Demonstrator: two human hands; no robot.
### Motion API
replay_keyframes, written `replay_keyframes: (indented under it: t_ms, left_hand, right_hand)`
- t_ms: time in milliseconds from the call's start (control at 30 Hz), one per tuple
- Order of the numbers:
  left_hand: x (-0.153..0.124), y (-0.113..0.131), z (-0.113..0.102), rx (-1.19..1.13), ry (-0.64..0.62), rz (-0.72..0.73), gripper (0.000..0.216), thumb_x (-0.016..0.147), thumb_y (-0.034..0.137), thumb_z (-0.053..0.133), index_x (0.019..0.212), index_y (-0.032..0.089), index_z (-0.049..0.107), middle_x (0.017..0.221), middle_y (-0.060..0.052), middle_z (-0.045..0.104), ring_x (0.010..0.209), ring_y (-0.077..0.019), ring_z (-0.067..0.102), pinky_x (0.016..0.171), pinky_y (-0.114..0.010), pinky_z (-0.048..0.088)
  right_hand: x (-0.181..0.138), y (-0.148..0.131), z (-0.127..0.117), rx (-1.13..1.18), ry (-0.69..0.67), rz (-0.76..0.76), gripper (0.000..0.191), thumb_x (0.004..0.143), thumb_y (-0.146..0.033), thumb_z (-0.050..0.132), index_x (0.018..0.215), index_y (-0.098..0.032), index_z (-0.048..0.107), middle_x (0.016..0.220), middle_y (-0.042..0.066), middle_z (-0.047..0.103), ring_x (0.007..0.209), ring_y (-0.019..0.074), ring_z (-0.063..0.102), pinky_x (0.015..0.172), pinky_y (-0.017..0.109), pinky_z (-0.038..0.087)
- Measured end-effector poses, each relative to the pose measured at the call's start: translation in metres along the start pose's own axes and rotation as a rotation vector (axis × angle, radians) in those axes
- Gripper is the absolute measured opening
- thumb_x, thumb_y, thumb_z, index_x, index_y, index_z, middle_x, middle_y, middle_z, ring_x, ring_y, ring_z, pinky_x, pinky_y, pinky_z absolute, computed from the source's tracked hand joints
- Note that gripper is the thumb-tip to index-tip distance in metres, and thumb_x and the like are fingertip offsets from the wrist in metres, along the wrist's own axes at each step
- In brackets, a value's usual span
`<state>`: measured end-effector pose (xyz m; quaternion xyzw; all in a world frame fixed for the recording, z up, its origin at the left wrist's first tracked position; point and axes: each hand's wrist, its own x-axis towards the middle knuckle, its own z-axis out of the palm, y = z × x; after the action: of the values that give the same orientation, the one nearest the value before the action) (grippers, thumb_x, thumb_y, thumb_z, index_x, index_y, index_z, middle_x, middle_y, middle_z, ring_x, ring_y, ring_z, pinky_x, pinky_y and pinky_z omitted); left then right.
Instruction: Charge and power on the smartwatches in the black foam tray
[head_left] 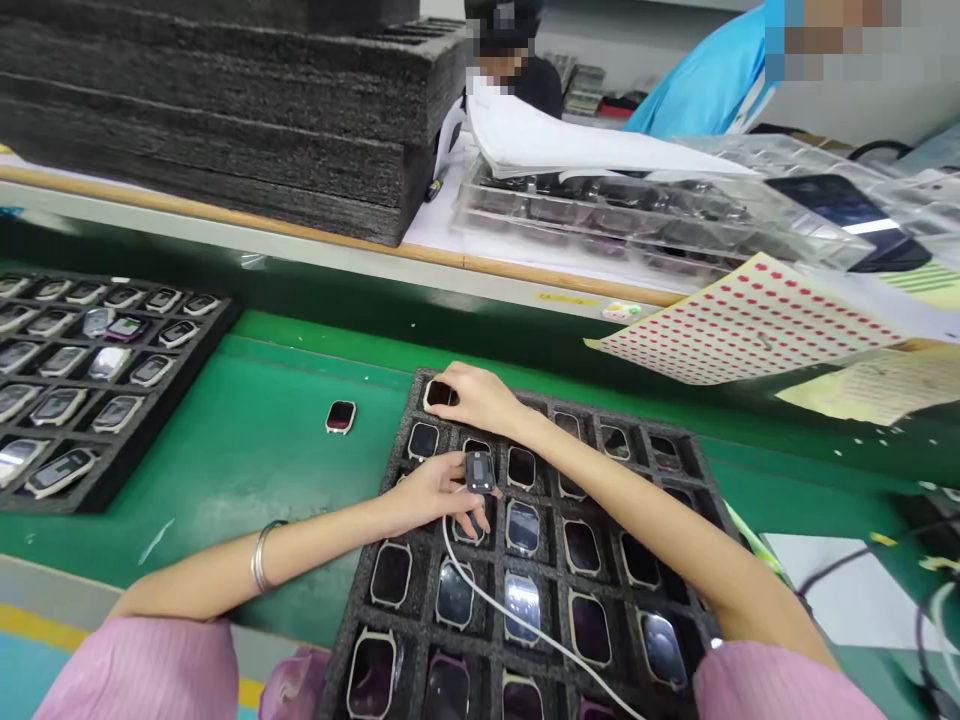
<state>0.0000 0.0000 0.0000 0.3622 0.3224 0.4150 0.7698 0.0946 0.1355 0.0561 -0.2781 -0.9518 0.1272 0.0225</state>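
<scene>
A black foam tray (660, 610) in front of me holds several watch bodies, one per pocket. My left hand (431, 492) rests on the tray's middle left, fingers closed round a small dark connector (480, 472) on a white cable (495, 600) that runs off toward me. My right hand (476, 397) reaches across to the tray's far left corner, fingers curled on a watch body (439, 394) in the corner pocket. A silver bangle (261, 555) sits on my left wrist.
One loose watch body (340, 416) lies on the green belt (255, 440). A second foam tray (127, 440) of watches sits left. Behind a rail are stacked foam sheets (225, 110), clear plastic trays (645, 215), a red-dot sticker sheet (750, 325) and two people.
</scene>
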Motion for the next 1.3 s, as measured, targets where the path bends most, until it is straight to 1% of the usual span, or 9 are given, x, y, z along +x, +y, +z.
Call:
replay_keyframes:
  t_ms: [100,167,267,333,467,600,767,967,1300]
  left_hand:
    - [0.0,0.0,0.001,-0.024,0.033,0.027,0.04,0.072,0.029,0.076,0.101,0.011,0.055,0.106,-0.015,0.065,0.071,-0.0159,0.067,0.057,-0.026,0.055]
    - [-0.001,0.0,0.0,-0.036,0.036,0.026,0.043,0.069,0.027,0.078,0.102,0.012,0.056,0.101,-0.012,0.065,0.074,-0.0169,0.066,0.059,-0.027,0.054]
    - [-0.002,0.001,0.0,-0.017,0.013,0.025,0.05,0.063,0.02,0.082,0.106,0.013,0.057,0.098,-0.009,0.065,0.085,-0.0196,0.065,0.067,-0.028,0.054]
    - [-0.004,0.0,0.001,0.025,-0.011,0.028,0.055,0.062,0.017,0.082,0.111,0.013,0.056,0.103,-0.009,0.064,0.092,-0.02,0.062,0.072,-0.027,0.052]
    - [-0.008,-0.001,0.006,0.178,0.033,0.049,0.051,0.074,0.023,0.074,0.119,0.016,0.05,0.107,-0.009,0.061,0.091,-0.018,0.063,0.073,-0.027,0.051]
    - [-0.01,-0.001,0.009,0.274,0.114,0.024,0.039,0.082,0.031,0.065,0.114,0.015,0.049,0.094,-0.006,0.062,0.075,-0.0167,0.068,0.071,-0.03,0.054]
    - [-0.012,-0.002,0.007,0.247,0.075,0.035,0.037,0.083,0.038,0.063,0.108,0.014,0.05,0.084,-0.003,0.064,0.061,-0.0147,0.068,0.06,-0.027,0.055]
    - [-0.011,-0.003,0.005,0.162,0.059,-0.033,0.044,0.082,0.041,0.064,0.11,0.011,0.048,0.063,-0.001,0.066,0.054,-0.0151,0.065,0.055,-0.027,0.055]
    - [-0.012,-0.001,0.007,0.246,0.089,-0.044,0.047,0.082,0.044,0.062,0.112,0.011,0.047,0.056,0.004,0.058,0.043,-0.0113,0.057,0.045,-0.022,0.049]
  right_hand:
    - [-0.041,0.003,-0.012,0.242,0.119,-0.014,0.03,0.087,-0.035,0.062,0.107,-0.013,0.063,0.095,0.008,0.064,0.077,0.0164,0.063,0.067,0.026,0.051]
    - [-0.072,-0.001,-0.015,0.417,0.185,-0.084,0.032,0.083,-0.034,0.066,0.109,-0.015,0.063,0.097,0.008,0.064,0.079,0.0176,0.063,0.07,0.029,0.053]
    - [-0.109,-0.011,-0.008,0.33,0.161,-0.142,0.036,0.084,-0.029,0.064,0.118,-0.017,0.059,0.104,0.01,0.062,0.094,0.0231,0.061,0.081,0.037,0.054]
    - [-0.12,-0.016,0.002,0.23,0.151,-0.146,0.039,0.086,-0.027,0.062,0.122,-0.015,0.056,0.109,0.013,0.059,0.1,0.0258,0.059,0.083,0.04,0.054]
    - [-0.119,-0.016,0.022,0.182,0.2,-0.18,0.039,0.091,-0.03,0.056,0.125,-0.011,0.052,0.114,0.017,0.058,0.104,0.0264,0.059,0.085,0.04,0.054]
    - [-0.116,-0.012,0.033,0.129,0.297,-0.279,0.04,0.094,-0.037,0.05,0.125,-0.012,0.052,0.111,0.016,0.065,0.098,0.0275,0.062,0.081,0.044,0.054]
    - [-0.12,-0.011,0.049,0.227,0.434,-0.323,0.045,0.091,-0.036,0.056,0.128,-0.011,0.048,0.109,0.017,0.066,0.099,0.0262,0.063,0.08,0.042,0.054]
    - [-0.119,-0.011,0.055,0.36,0.423,-0.268,0.052,0.087,-0.041,0.061,0.129,-0.014,0.048,0.11,0.015,0.064,0.102,0.0251,0.063,0.085,0.041,0.055]
    - [-0.12,-0.012,0.053,0.38,0.385,-0.239,0.048,0.087,-0.038,0.062,0.128,-0.016,0.05,0.111,0.014,0.064,0.101,0.0245,0.062,0.084,0.041,0.055]
